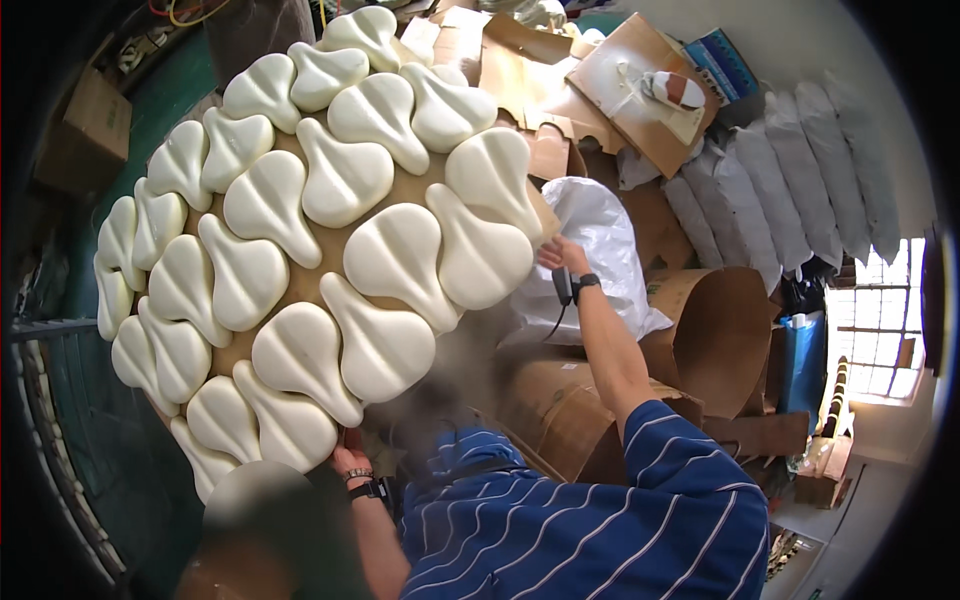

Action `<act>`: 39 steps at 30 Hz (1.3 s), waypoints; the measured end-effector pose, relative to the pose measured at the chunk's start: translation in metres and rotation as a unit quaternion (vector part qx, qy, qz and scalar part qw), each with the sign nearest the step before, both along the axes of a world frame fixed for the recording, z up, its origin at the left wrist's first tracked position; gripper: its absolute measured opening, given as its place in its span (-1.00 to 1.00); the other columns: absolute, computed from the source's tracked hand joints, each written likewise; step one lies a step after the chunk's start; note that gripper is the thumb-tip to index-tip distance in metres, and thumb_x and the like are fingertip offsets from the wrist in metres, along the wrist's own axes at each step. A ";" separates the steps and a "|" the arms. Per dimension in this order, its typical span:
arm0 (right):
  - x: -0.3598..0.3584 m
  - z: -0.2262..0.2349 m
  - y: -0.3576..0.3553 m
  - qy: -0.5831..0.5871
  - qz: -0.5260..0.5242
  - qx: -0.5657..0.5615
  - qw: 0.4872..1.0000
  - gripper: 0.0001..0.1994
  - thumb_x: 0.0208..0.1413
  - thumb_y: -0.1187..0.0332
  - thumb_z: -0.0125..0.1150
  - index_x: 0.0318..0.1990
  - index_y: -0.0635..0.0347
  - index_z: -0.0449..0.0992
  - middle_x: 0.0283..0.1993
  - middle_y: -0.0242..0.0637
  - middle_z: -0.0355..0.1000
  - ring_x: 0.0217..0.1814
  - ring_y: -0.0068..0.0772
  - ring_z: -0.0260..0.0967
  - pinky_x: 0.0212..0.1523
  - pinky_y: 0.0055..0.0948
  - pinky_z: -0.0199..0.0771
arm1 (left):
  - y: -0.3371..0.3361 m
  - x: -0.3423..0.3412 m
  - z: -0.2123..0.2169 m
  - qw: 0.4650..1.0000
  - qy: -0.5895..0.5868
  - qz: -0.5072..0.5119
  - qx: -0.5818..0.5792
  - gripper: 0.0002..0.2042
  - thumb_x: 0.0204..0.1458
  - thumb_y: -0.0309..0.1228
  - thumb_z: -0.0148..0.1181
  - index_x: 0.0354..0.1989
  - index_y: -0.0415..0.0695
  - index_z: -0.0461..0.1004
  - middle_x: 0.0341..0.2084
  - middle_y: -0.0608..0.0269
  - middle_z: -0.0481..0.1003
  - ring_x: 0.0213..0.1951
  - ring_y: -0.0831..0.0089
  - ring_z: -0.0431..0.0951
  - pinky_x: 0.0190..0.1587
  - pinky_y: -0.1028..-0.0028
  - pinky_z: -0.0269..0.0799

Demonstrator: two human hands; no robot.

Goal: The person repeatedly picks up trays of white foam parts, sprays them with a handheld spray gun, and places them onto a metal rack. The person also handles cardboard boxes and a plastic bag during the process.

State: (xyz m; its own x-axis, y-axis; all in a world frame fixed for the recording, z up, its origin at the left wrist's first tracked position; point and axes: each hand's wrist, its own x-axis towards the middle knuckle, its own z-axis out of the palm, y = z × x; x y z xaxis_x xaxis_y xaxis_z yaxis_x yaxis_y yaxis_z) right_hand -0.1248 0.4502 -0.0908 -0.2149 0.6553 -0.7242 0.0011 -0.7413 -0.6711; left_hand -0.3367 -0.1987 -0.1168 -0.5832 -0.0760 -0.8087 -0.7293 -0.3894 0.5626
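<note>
The brown board (pixel 330 245), covered with many cream saddles (pixel 347 180), is in front of the person, to the left of the white bag (pixel 605 245) and the cardboard (pixel 715 340). The right hand (pixel 567 257) is at its right corner, with the fingers bent closed on the edge, while the left hand (pixel 352 458) is at the near edge, its fingers partly hidden, so I cannot tell how far they open or whether they grip.

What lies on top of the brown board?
Many cream, saddle-shaped pads cover most of the board; brown shows between them. The surface beneath the pads cannot be seen.
</note>
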 end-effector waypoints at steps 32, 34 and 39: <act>-0.062 0.047 -0.037 -0.016 0.056 0.067 0.996 -0.76 0.15 0.44 0.10 -0.05 0.32 0.42 -0.37 -0.29 0.41 -0.39 -0.30 0.49 -0.32 -0.17 0.71 | 0.002 -0.001 0.007 0.997 -0.013 0.021 -0.069 -0.70 0.25 -0.42 -0.05 0.12 0.02 0.46 0.02 0.32 0.58 -0.11 0.31 0.60 -0.12 0.24 0.51; -0.060 0.058 -0.047 -0.048 0.074 0.140 0.986 -0.67 0.09 0.52 0.11 0.04 0.32 0.38 -0.29 -0.24 0.45 -0.33 -0.30 0.52 -0.31 -0.22 0.72 | 0.006 -0.001 0.006 0.997 -0.022 0.021 -0.073 -0.69 0.25 -0.42 -0.06 0.14 0.02 0.44 0.03 0.32 0.58 -0.09 0.31 0.60 -0.10 0.24 0.51; -0.070 0.072 -0.065 -0.104 0.000 0.197 0.975 -0.30 0.03 0.58 0.15 0.38 0.26 0.09 -0.19 -0.23 0.46 -0.29 -0.35 0.52 -0.36 -0.29 0.73 | 0.008 -0.003 0.006 0.997 -0.020 0.021 -0.065 -0.68 0.25 -0.45 -0.09 0.14 0.03 0.44 0.02 0.30 0.58 -0.11 0.29 0.60 -0.12 0.23 0.54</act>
